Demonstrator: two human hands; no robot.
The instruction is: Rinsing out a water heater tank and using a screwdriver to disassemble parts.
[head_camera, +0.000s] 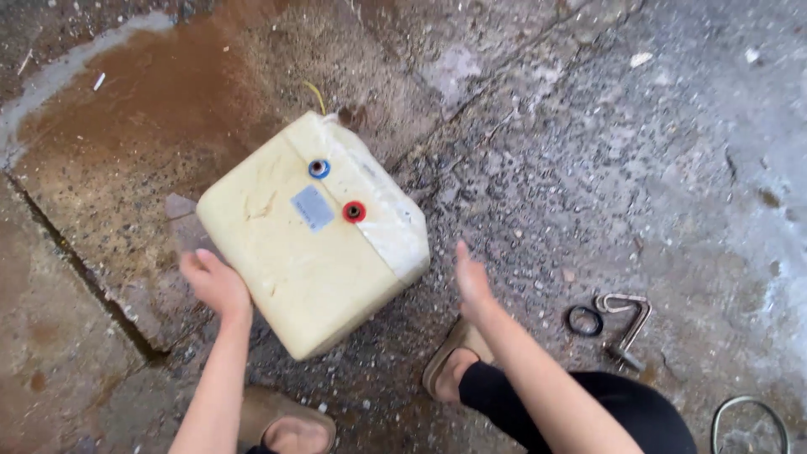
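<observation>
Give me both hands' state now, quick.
Left hand: open, resting against the yellowed cream tank, not gripping.
Right hand: open, holding nothing, just off the tank's right side.

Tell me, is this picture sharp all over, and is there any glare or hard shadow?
Head view: the light is soft and even, with no hard shadows. The wet ground has a pale sheen toward the right. The cream tank is fairly sharp. The left hand and right hand are slightly blurred. Edges show little distortion.
</observation>
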